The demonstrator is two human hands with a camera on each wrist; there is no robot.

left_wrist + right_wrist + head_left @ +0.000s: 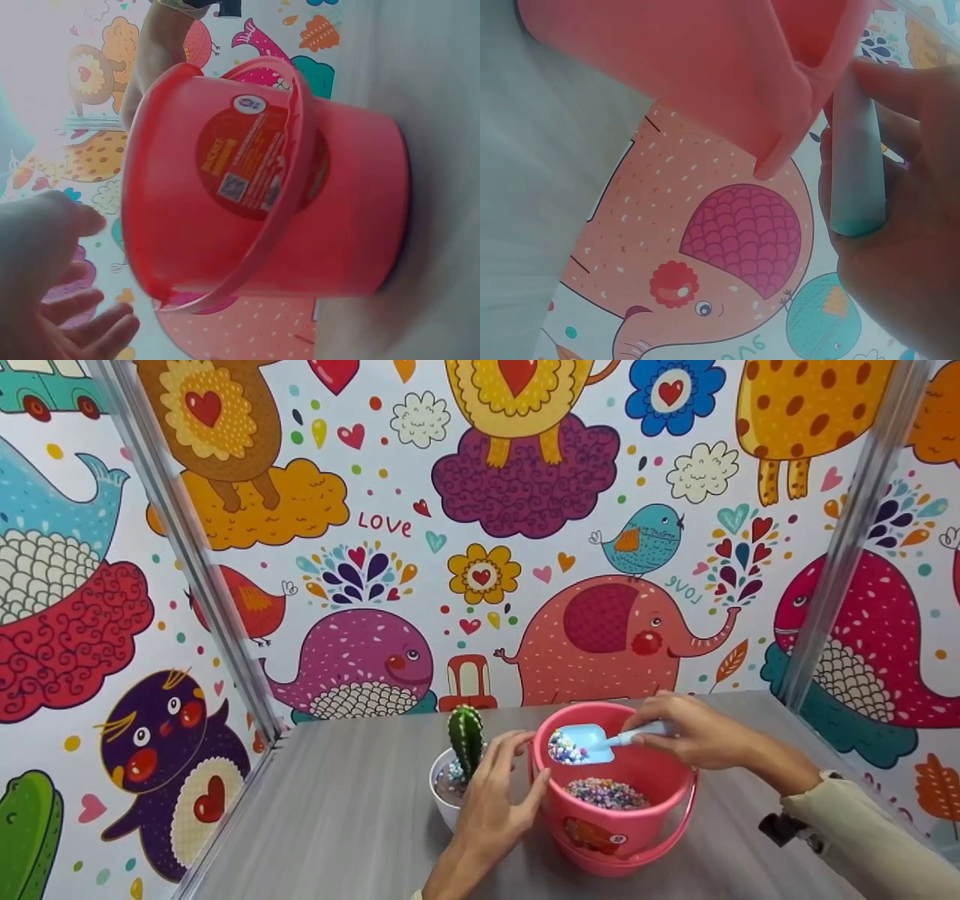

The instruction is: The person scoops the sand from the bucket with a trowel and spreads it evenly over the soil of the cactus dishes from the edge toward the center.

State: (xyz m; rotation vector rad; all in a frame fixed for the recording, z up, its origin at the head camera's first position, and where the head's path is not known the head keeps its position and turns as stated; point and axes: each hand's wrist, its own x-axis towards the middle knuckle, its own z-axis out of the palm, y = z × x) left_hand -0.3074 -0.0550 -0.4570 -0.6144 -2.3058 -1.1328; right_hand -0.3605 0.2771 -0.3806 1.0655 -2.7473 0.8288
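Starting at the left, your small white pot point(442, 795) with the green cactus point(466, 739) stands on the grey tabletop point(337, 825), just beside the pink bucket point(615, 802). Your left hand point(491, 802) lies between them with fingers relaxed and spread, holding nothing, fingertips near the bucket's rim and close to the cactus; a careless shift here could drag your fingers against the spines or nudge the pot. To the right, your right hand point(694, 731) is clenched round the handle of the light blue scoop point(592, 742), which hovers over the bucket carrying a heap of small multicoloured beads point(564, 750). More beads lie in the bottom of the bucket. The load sits high on the blade, so any tilt or jerk of your wrist would likely spill beads onto the tabletop, where they would roll. The scoop looks like smooth, light plastic with a shallow blade, and the beads are tiny, round and loose.
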